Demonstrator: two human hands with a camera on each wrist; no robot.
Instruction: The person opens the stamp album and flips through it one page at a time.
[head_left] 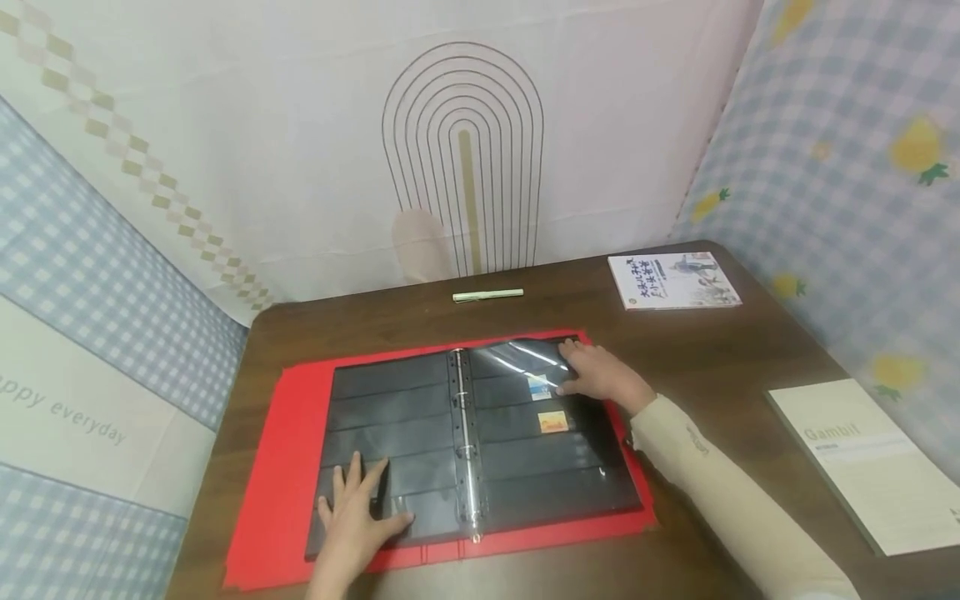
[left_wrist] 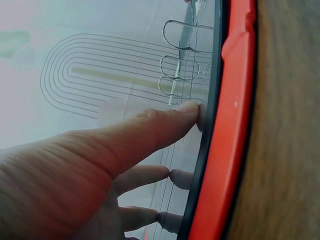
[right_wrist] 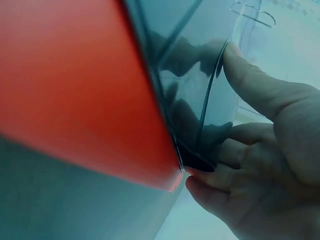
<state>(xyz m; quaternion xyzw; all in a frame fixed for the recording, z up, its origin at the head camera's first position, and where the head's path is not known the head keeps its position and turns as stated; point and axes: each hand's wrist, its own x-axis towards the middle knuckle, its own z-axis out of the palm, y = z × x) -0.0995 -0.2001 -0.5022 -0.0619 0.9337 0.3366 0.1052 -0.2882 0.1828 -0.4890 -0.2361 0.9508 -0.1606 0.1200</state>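
**Open binder under both hands**

A red binder (head_left: 277, 467) lies open on the table (head_left: 712, 358), black pocket pages spread about its rings (head_left: 467, 442). Left hand (head_left: 358, 517), fingers straight, presses the left page (head_left: 390, 417). Right hand (head_left: 600, 375) pinches the upper corner of a clear sheet (head_left: 525, 358) on the right page

left hand (head_left: 358, 510) flat, right hand (head_left: 600, 375) pinching

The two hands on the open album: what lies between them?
In the head view, between the left hand and the right hand run the album's metal rings, with two small cards in the right page's pockets.
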